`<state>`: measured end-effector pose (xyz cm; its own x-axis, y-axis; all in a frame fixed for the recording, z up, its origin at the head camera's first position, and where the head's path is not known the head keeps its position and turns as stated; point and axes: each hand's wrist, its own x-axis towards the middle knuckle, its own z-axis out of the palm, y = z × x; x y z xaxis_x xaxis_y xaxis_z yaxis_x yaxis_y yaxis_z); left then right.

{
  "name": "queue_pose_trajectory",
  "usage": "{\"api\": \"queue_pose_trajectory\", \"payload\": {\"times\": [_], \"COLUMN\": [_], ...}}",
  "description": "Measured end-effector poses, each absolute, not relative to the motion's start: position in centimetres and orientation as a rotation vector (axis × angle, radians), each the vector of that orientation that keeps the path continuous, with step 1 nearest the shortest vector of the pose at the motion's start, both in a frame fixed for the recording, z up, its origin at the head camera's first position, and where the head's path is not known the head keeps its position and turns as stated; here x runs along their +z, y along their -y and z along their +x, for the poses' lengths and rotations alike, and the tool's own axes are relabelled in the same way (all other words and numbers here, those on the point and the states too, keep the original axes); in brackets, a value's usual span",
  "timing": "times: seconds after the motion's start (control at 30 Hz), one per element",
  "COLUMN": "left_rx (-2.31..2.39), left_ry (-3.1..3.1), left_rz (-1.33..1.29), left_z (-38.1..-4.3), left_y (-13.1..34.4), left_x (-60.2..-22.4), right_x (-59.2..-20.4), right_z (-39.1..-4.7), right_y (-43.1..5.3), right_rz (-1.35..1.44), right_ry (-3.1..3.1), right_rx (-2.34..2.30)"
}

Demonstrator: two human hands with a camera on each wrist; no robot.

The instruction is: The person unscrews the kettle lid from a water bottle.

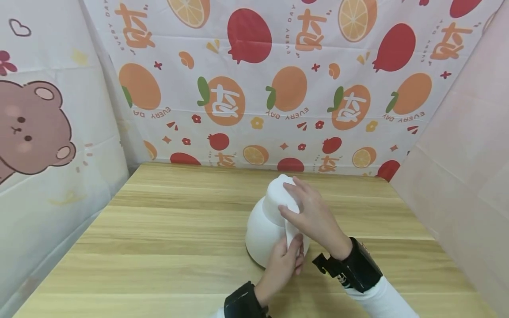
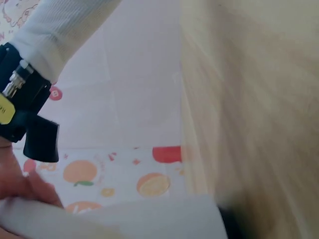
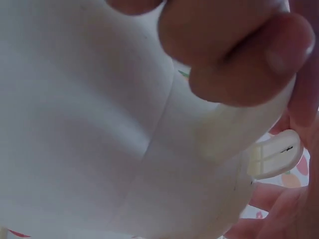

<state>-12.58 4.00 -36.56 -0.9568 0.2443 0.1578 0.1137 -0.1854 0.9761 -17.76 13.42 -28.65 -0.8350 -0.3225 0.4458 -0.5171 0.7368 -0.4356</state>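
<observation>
Both hands apparently grip the white jug (image 1: 264, 229): left hand (image 1: 284, 264), right hand (image 1: 312, 214).

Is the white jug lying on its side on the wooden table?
No, the white jug stands upright on the wooden table, with the left hand round its handle and the right hand on its top.

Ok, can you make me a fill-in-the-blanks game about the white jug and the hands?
1. The jug is the colour ____.
2. The jug stands on a ____ table.
3. The left hand holds the jug by its ____.
4. The right hand rests on the ____ of the jug.

Missing words: white; wooden; handle; top
</observation>
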Motion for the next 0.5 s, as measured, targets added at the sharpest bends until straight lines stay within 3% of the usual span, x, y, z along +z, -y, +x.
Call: {"api": "queue_pose_trajectory", "payload": {"times": [0.5], "left_rx": [2.372], "left_ry": [-1.992], "left_rz": [0.289], "left_z": [-12.69], "left_y": [-4.59], "left_x": [-36.71], "right_x": [-29.05], "right_z": [-18.55], "right_y": [-14.09], "right_rz": [0.737], "right_ry": [2.52], "right_rx": [0.802]}}
